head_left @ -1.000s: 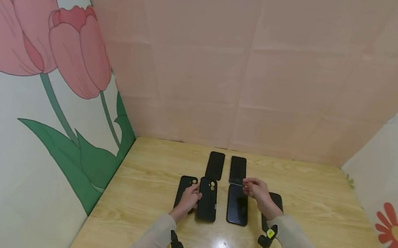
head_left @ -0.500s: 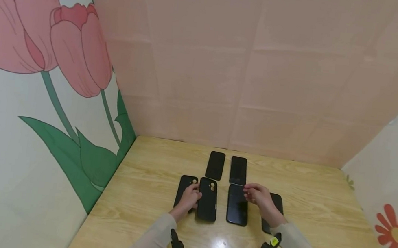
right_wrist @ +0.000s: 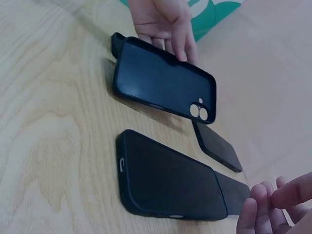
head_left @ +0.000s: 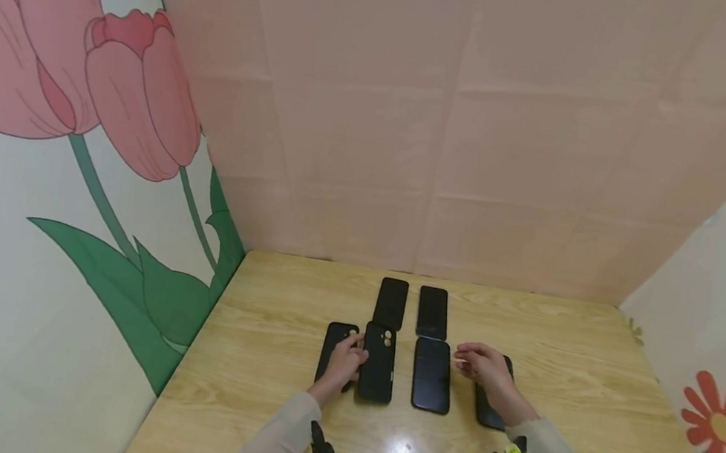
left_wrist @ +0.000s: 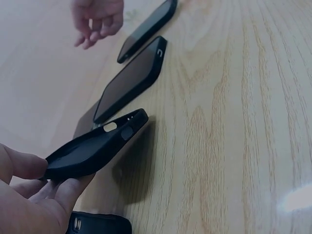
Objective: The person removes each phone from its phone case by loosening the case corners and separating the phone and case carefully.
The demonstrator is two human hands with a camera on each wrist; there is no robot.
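My left hand [head_left: 342, 366] pinches the edge of a black phone case [head_left: 376, 370] between thumb and fingers. In the left wrist view the case [left_wrist: 87, 148] is tilted and raised off the table, its hollow inner side showing. Camera cutouts mark one end of the case [right_wrist: 156, 73] in the right wrist view. A phone in a black case [head_left: 431, 380] lies screen up to its right. My right hand [head_left: 484, 367] hovers just beyond that phone, fingers loosely curled and holding nothing. Another black case [head_left: 334, 350] lies partly hidden beneath my left hand.
Two dark phones, a left one [head_left: 391, 303] and a right one [head_left: 432, 313], lie at the back of the wooden table [head_left: 289, 285]. Another dark phone [head_left: 488, 413] lies partly under the right hand. A pink wall covering [head_left: 343, 224] rises behind the table.
My right hand has drawn off to the right and slightly nearer, from over the middle cased phone to beside it. The left hand and its phone case have stayed almost still.
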